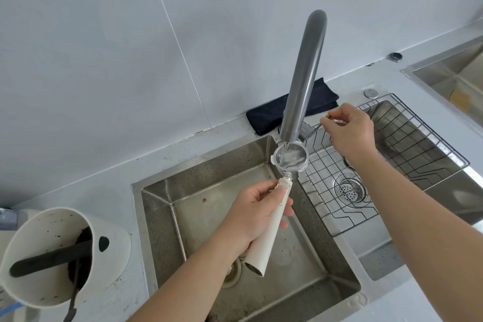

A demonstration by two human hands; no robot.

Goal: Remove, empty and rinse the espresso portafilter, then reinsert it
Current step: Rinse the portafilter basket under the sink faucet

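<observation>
The portafilter (289, 158) has a steel basket and a long cream handle. My left hand (257, 213) grips that handle over the left sink basin (203, 180). The basket sits right under the grey faucet spout (303, 78), and water runs into it and pools there. My right hand (351, 129) is behind the spout, fingers pinched on the thin faucet lever (317, 127).
A white knock box (60, 256) with dark coffee grounds and a black bar stands on the counter at the left. A folded black cloth (271, 115) lies behind the faucet. A wire rack (407, 136) sits in the right basin over a drain strainer (351, 189).
</observation>
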